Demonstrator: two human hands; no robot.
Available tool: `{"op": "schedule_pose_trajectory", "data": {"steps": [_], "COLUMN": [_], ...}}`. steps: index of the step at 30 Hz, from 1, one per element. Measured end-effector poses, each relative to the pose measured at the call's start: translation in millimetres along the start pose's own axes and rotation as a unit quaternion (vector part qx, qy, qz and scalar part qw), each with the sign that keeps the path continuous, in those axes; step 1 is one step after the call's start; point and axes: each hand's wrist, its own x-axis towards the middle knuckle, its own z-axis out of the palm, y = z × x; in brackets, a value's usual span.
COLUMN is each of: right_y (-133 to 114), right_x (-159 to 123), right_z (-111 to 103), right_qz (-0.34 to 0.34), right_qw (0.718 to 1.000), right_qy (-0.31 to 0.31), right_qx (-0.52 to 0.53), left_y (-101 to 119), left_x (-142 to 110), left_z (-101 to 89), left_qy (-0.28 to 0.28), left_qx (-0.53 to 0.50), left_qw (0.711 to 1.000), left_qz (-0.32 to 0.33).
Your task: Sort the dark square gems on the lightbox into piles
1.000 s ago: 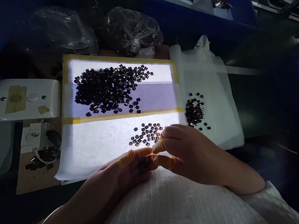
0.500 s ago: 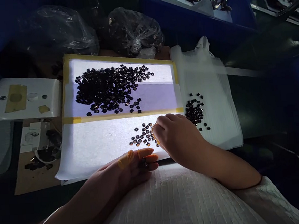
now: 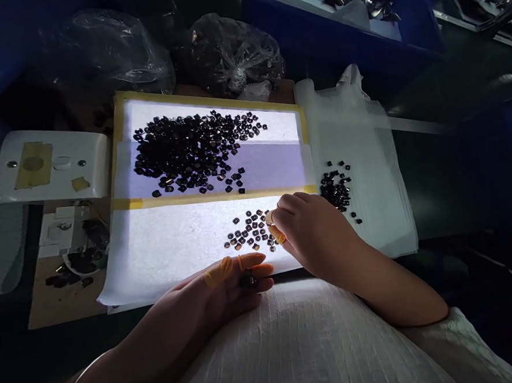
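My left hand (image 3: 227, 283) lies palm up at the front edge of the glowing white panel (image 3: 173, 254). Small dark pieces (image 3: 250, 280) rest in its curled fingers, some of which wear orange finger covers. Just above it, a loose group of small squarish dark pieces with cross-shaped marks (image 3: 245, 235) is spread on the panel. My right hand (image 3: 314, 231) is at the right side of this group, thumb and fingers pinched together. What the pinch holds, if anything, is hidden. A dense heap of dark pieces (image 3: 179, 153) covers the panel's upper left.
Right of the panel, a smaller pile of dark pieces (image 3: 336, 192) sits on a white foam sheet (image 3: 366, 150). A white switch plate (image 3: 68, 182) stands at the left. Clear plastic bags (image 3: 234, 48) and a blue bin (image 3: 297, 15) with shiny metal parts are behind.
My right hand has drawn slightly to the right, showing more of its orange thumb cover and of the marked pieces. My left hand stays nearly still. The view has shifted a little.
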Motion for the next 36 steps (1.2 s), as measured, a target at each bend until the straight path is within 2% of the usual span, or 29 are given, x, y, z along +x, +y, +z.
{"op": "schedule_pose_trajectory", "data": {"steps": [6, 11, 14, 16, 18, 20, 22, 24, 28, 32, 36], "right_y": [-5.0, 1.0, 2.6, 2.1, 2.0, 3.5, 5.7, 6.9, 3.5, 0.2, 2.3], "right_x": [5.5, 3.1, -5.5, -11.7, -14.6, -12.4, -5.8, 2.3, 12.9, 14.6, 13.3], "right_z": [-1.6, 2.9, -2.2, -8.5, -13.1, -13.6, -10.2, -4.9, 4.3, 7.9, 7.4], "right_qz": [0.015, 0.005, 0.0, -0.04, -0.085, -0.083, -0.04, -0.013, -0.018, -0.024, -0.02], "right_qw": [0.999, 1.0, 0.993, 0.975, 0.957, 0.965, 0.984, 0.995, 1.0, 0.999, 1.0], "right_qy": [-0.023, 0.017, 0.055, 0.055, 0.04, 0.049, 0.063, 0.047, 0.011, 0.014, 0.015], "right_qx": [-0.023, 0.004, 0.105, 0.21, 0.273, 0.244, 0.159, 0.087, 0.012, -0.015, 0.004], "left_y": [-0.1, -0.1, 0.0, 0.2, 0.3, 0.0, -0.4, -0.9, -1.3, -1.4, -1.3], "left_x": [-2.4, -2.9, -1.5, -0.7, -0.3, -0.1, -0.1, -0.4, -1.4, -1.5, 0.6], "left_z": [2.0, 1.4, 2.0, 2.5, 2.5, 1.8, 1.1, 1.0, 2.5, 2.6, -0.8], "left_qy": [-0.002, 0.006, -0.003, -0.02, -0.037, -0.034, -0.016, -0.005, -0.008, -0.012, -0.021], "left_qx": [-0.023, -0.023, -0.021, -0.018, -0.017, -0.019, -0.022, -0.022, -0.027, -0.028, -0.022], "left_qw": [1.0, 1.0, 1.0, 1.0, 0.999, 0.999, 1.0, 1.0, 1.0, 1.0, 1.0], "left_qz": [-0.002, 0.002, 0.004, 0.008, 0.012, 0.008, 0.001, -0.001, 0.002, 0.001, 0.001]}}
